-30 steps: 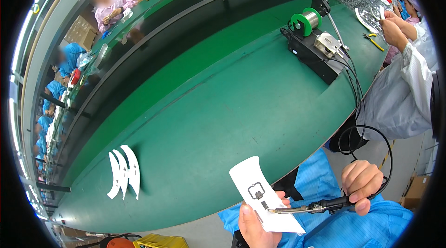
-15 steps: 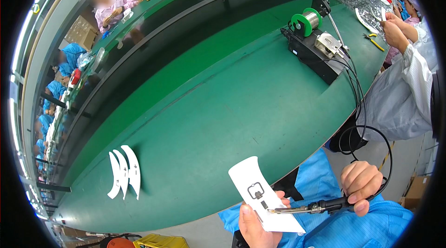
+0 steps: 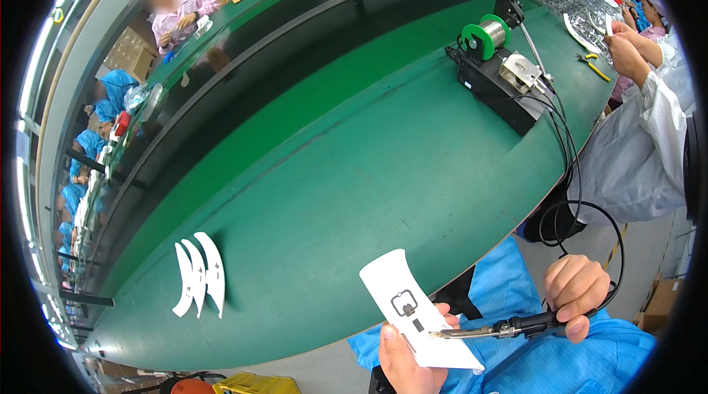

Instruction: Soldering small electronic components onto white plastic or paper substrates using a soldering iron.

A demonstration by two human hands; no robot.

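My left hand [image 3: 404, 361] grips a curved white plastic panel [image 3: 389, 274] near its lower end, thumb on the face and fingers behind. Black markings or cut-outs show on that face. Around the black handle of a soldering iron [image 3: 509, 327] the fingers of my right hand [image 3: 575, 294] are closed. The iron points left, its tip over the panel's lower part by the small dark rectangle; whether it touches cannot be made out. Several similar curved white panels [image 3: 212, 276] stand on edge on the green table [image 3: 332, 209], to the left.
At the back right a black soldering station [image 3: 501, 95] carries a green-ended solder wire spool [image 3: 487, 35]. Its cable [image 3: 619, 246] loops down beside my right hand. Yellow-handled pliers [image 3: 592, 66] lie near a co-worker in white [image 3: 634, 158]. A yellow crate [image 3: 254, 383] sits below the table edge.
The panel in my left hand has shifted very slightly left. My right hand and the iron have moved a touch to the right; both grips stay the same.
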